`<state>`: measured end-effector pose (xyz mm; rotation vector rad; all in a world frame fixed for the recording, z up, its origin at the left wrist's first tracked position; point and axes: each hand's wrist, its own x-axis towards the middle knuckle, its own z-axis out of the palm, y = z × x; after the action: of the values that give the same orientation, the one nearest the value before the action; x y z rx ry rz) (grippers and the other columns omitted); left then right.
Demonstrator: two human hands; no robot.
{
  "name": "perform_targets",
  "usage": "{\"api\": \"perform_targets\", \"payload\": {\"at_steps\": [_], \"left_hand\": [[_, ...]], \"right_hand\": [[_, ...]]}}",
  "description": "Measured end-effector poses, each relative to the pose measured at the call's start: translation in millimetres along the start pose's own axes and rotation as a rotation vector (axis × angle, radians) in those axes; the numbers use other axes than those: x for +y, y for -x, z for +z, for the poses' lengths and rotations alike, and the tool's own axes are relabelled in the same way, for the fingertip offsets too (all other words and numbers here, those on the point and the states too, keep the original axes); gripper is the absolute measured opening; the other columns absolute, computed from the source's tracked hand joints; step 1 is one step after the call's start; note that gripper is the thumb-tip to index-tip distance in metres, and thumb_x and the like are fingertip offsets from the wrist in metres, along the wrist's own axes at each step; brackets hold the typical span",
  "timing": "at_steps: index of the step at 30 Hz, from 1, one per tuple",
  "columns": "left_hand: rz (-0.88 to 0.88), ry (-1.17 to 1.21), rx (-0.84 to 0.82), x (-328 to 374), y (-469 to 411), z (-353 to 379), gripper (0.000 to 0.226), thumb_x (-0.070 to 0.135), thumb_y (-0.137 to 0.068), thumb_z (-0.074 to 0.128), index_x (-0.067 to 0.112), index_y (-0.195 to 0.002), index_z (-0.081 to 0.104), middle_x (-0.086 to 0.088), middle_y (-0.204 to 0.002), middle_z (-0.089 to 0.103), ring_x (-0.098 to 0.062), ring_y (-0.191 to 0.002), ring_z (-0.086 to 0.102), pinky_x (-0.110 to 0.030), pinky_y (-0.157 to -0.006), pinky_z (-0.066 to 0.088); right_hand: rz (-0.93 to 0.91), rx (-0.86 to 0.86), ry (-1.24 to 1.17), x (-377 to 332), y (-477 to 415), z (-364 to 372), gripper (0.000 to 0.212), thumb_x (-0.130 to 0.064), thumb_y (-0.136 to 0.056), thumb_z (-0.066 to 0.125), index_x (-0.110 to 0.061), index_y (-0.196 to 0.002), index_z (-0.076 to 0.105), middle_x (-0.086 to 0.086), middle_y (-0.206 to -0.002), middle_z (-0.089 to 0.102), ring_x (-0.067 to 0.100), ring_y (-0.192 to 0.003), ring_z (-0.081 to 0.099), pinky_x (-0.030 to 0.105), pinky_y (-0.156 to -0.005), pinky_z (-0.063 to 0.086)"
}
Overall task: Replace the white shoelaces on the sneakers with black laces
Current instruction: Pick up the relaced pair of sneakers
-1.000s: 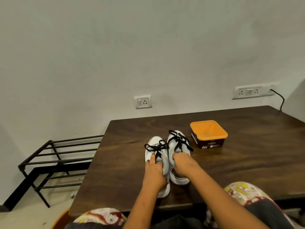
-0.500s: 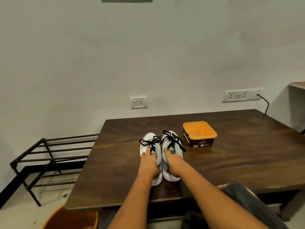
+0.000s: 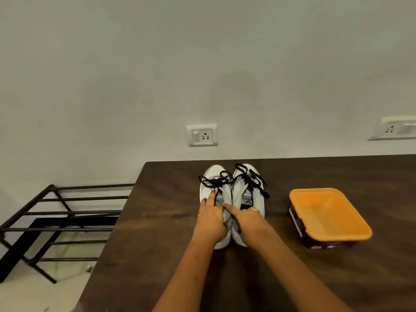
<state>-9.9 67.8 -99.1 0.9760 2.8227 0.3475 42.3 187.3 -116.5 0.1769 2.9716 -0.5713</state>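
My left hand (image 3: 210, 218) grips the left sneaker (image 3: 226, 194) at its heel opening, my right hand (image 3: 247, 219) the right sneaker (image 3: 258, 201) likewise. The pair stands touching, toes toward the far edge of the table (image 3: 171, 221), black laces (image 3: 216, 182) tied.

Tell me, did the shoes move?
Yes. The sneakers slid toward the wall; their toes now lie near the far table edge, beyond the orange box.
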Motion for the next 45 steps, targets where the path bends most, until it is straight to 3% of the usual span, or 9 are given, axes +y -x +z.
{"api": "perform_targets", "payload": {"at_steps": [5, 11, 16, 21, 25, 29, 36, 40, 45], "left_hand": [[-0.056, 0.05, -0.026, -11.1, -37.3, 2.9, 0.059, 0.029, -0.087, 0.06, 0.01, -0.14, 0.041, -0.012, -0.157, 0.012, -0.03, -0.144, 0.012, -0.036, -0.118, 0.018], [-0.171, 0.087, -0.112, 6.1, -11.4, -14.7, 0.053, 0.026, -0.095, 0.05, 0.009, -0.142, 0.036, -0.007, -0.159, 0.002, -0.023, -0.147, -0.004, -0.04, -0.115, 0.028], [-0.238, 0.169, -0.275, 14.2, 4.8, -31.7, 0.049, 0.018, -0.096, 0.047, 0.01, -0.142, 0.034, -0.005, -0.148, 0.029, -0.017, -0.14, 0.023, -0.026, -0.111, 0.031], [-0.251, 0.224, -0.477, 18.0, 17.5, -40.5, 0.038, 0.014, -0.097, 0.043, 0.001, -0.133, 0.045, -0.017, -0.135, 0.047, -0.029, -0.127, 0.039, -0.03, -0.107, 0.026], [-0.261, 0.2, -0.489, 7.8, 30.9, -39.2, 0.04, 0.019, -0.093, 0.053, 0.002, -0.129, 0.05, -0.014, -0.137, 0.044, -0.025, -0.124, 0.045, -0.024, -0.102, 0.032], [-0.205, 0.183, -0.476, 8.4, 41.5, -39.8, 0.042, 0.018, -0.094, 0.051, 0.002, -0.132, 0.045, -0.013, -0.139, 0.038, -0.024, -0.126, 0.042, -0.027, -0.106, 0.034], [-0.188, 0.121, -0.455, 3.5, 47.0, -30.7, 0.03, 0.013, -0.093, 0.053, 0.005, -0.122, 0.055, -0.01, -0.128, 0.045, -0.023, -0.117, 0.048, -0.034, -0.098, 0.046], [-0.166, 0.131, -0.46, -17.1, 48.7, -42.4, 0.028, 0.005, -0.096, 0.045, 0.0, -0.121, 0.055, -0.015, -0.127, 0.047, -0.027, -0.119, 0.047, -0.037, -0.096, 0.046], [-0.164, 0.156, -0.44, -73.1, 64.3, -88.5, 0.03, 0.005, -0.097, 0.041, -0.002, -0.124, 0.053, -0.016, -0.129, 0.045, -0.026, -0.125, 0.041, -0.038, -0.097, 0.045]], "right_hand": [[0.057, -0.144, -0.006, -1.5, -4.0, -15.2, 0.074, -0.011, -0.096, 0.039, -0.033, -0.152, -0.004, 0.015, -0.121, 0.054, 0.028, -0.114, 0.046, 0.039, -0.097, 0.042], [0.116, -0.266, -0.056, -14.5, -3.7, -30.0, 0.066, -0.021, -0.1, 0.037, -0.042, -0.15, -0.001, 0.011, -0.132, 0.05, 0.03, -0.122, 0.041, 0.044, -0.104, 0.039], [0.152, -0.475, -0.041, -22.2, -9.1, -52.9, 0.063, -0.025, -0.097, 0.045, -0.042, -0.148, 0.013, 0.013, -0.141, 0.04, 0.034, -0.127, 0.041, 0.044, -0.106, 0.038], [0.192, -0.608, -0.099, -33.5, -1.4, -53.1, 0.052, -0.026, -0.097, 0.044, -0.037, -0.145, 0.025, 0.012, -0.14, 0.044, 0.032, -0.122, 0.049, 0.043, -0.103, 0.042], [0.274, -0.663, 0.005, -42.0, 21.5, -49.2, 0.054, -0.031, -0.099, 0.039, -0.051, -0.144, 0.016, 0.001, -0.15, 0.036, 0.032, -0.136, 0.037, 0.062, -0.11, 0.018], [0.252, -0.583, 0.078, -58.5, 38.0, -47.4, 0.062, -0.022, -0.097, 0.036, -0.044, -0.147, 0.007, 0.003, -0.144, 0.044, 0.025, -0.13, 0.046, 0.056, -0.114, 0.003], [0.398, -0.513, -0.075, -75.6, 31.4, -38.8, 0.043, -0.031, -0.102, 0.03, -0.029, -0.144, 0.024, 0.012, -0.139, 0.04, 0.029, -0.125, 0.047, 0.037, -0.107, 0.034], [0.355, -0.481, -0.118, -97.0, 24.5, -30.3, 0.034, -0.028, -0.103, 0.031, -0.02, -0.134, 0.042, 0.01, -0.137, 0.043, 0.027, -0.123, 0.047, 0.033, -0.102, 0.039], [0.369, -0.522, -0.049, -164.7, -2.8, -32.7, 0.037, -0.022, -0.102, 0.03, -0.021, -0.138, 0.036, 0.011, -0.139, 0.039, 0.027, -0.124, 0.046, 0.032, -0.101, 0.038]]}}
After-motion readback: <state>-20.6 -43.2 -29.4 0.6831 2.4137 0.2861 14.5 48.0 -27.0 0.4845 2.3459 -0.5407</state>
